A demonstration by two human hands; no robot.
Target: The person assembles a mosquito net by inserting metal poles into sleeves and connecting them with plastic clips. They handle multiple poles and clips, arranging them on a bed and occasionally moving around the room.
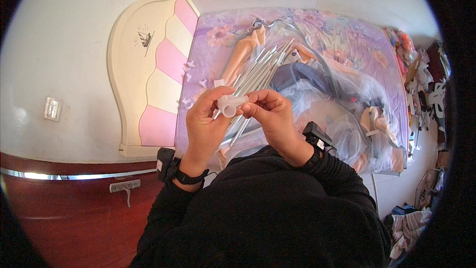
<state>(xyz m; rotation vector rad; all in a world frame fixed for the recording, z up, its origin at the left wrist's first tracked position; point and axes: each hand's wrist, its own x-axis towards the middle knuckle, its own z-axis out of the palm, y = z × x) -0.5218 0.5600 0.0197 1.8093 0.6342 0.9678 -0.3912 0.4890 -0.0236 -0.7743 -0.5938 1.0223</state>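
Between both hands, above the near part of the bed, is a white plastic pipe connector [229,105] with an open round end facing me. My left hand [206,114] pinches its left side between thumb and fingers. My right hand [270,114] has its thumb and fingertips closed on the connector's right arm. Behind the hands lies a bundle of thin light-grey metal tubes [263,72], slanting up to the right. More small white connectors [187,72] lie along the bed's left edge by the headboard.
The bed [218,39] has a purple flowered cover. Sheer netting with peach and grey fabric [317,87] is heaped right of the tubes. A cream and pink headboard [144,69] stands at the left, a dark red door [74,213] at lower left. Clutter [421,84] lines the right side.
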